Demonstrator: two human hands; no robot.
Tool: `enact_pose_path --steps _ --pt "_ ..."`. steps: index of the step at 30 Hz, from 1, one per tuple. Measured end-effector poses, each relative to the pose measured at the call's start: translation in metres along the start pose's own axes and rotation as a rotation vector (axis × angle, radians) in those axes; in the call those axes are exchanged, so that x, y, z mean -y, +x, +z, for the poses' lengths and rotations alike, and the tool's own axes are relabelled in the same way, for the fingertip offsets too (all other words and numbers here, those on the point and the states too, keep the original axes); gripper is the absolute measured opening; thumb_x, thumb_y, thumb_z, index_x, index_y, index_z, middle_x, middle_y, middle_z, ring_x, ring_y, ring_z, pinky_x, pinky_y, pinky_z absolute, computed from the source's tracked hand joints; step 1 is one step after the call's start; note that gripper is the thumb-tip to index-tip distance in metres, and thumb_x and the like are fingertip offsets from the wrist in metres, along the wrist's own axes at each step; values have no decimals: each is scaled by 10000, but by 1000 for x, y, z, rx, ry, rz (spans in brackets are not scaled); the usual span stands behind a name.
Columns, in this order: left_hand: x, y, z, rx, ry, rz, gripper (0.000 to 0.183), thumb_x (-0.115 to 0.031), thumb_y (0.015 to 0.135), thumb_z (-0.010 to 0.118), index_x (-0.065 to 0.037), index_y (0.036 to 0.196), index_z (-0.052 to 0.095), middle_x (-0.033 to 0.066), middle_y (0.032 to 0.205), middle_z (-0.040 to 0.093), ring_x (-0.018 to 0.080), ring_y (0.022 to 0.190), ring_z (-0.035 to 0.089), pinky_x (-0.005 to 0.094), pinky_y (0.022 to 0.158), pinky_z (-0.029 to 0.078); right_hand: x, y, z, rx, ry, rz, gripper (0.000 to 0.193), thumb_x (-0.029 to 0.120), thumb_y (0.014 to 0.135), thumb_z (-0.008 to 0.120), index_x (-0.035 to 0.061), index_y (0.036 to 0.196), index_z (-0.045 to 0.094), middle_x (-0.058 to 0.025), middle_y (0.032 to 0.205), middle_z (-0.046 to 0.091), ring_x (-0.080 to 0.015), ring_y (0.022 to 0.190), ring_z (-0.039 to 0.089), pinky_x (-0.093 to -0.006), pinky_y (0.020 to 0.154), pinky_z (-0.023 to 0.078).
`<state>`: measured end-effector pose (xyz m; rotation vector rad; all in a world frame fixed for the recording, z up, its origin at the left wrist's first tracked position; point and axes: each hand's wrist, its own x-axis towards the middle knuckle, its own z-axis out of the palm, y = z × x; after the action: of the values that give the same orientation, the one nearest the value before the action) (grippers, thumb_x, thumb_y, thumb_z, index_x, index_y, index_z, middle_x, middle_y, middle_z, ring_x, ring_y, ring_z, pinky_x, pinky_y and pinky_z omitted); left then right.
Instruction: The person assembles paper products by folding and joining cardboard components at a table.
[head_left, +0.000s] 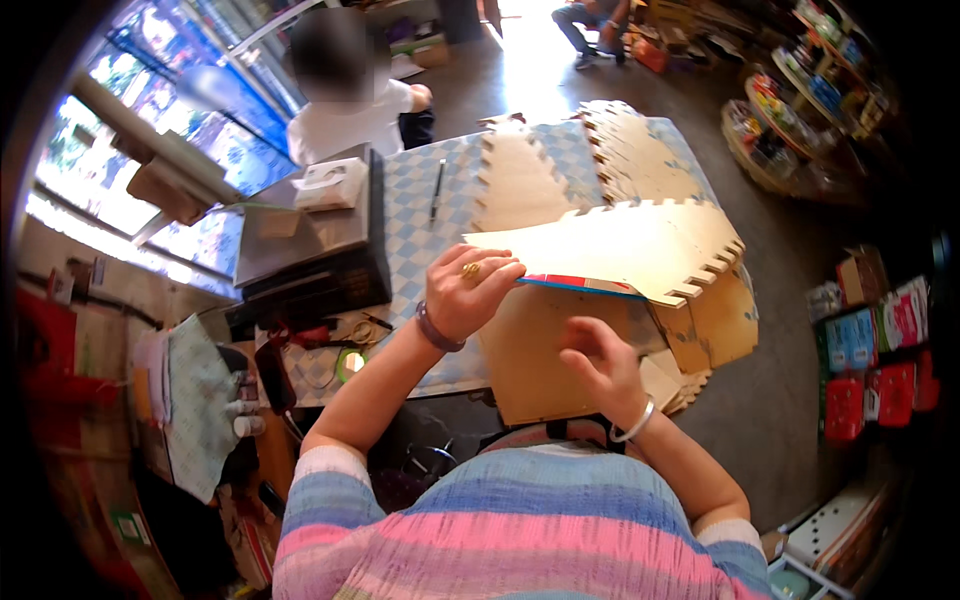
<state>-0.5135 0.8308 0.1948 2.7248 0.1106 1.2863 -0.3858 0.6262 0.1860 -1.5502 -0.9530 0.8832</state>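
Note:
Pinched at its left end in my left hand point(468, 285) is a cream cardboard sheet point(610, 240) with notched edges. It is tilted up off the table, and a strip of red and blue shows along its near edge. My right hand point(605, 370) is in front of the sheet, fingers loosely bent and thumb apart, holding nothing. Beneath lies a plain tan board point(545, 350), partly covered by the raised sheet. Two more notched cardboard pieces, one on the left point(515, 180) and one on the right point(645, 160), rest farther back on the checked tablecloth point(410, 200).
A black box point(320, 260) with a tissue pack point(330, 185) on top stands at the table's left. Near it lie a pen point(438, 190) and a green tape roll point(351, 364). One person point(345, 125) is beyond the box; another sits farther back. A round rack point(790, 120) stands right.

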Motion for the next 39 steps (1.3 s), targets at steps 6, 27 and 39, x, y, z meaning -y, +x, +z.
enact_pose_path --steps 6,27,39 --pt "-41 11 -14 65 92 231 196 -63 735 669 -83 930 688 37 927 698 207 908 681 339 796 517 2 31 17 -319 1175 275 235 236 930 616 67 1093 602 -36 1042 657 -161 938 627 -295 781 502" --pt "-40 -26 41 324 -46 -50 544 -197 816 691 -61 1316 525 80 1345 535 266 1255 470 431 1075 316 96 -96 -284 -615 1098 -712 220 23 872 528 -48 1078 558 -149 964 576 -277 862 517 -423 766 443" --pt "-92 65 185 529 -117 -38 563 -265 815 681 -68 1314 512 88 1341 534 267 1255 464 426 1079 307 -122 -264 -374 -977 979 -225 315 116 844 558 -13 1131 578 -115 1044 656 -241 946 646 -364 850 527"
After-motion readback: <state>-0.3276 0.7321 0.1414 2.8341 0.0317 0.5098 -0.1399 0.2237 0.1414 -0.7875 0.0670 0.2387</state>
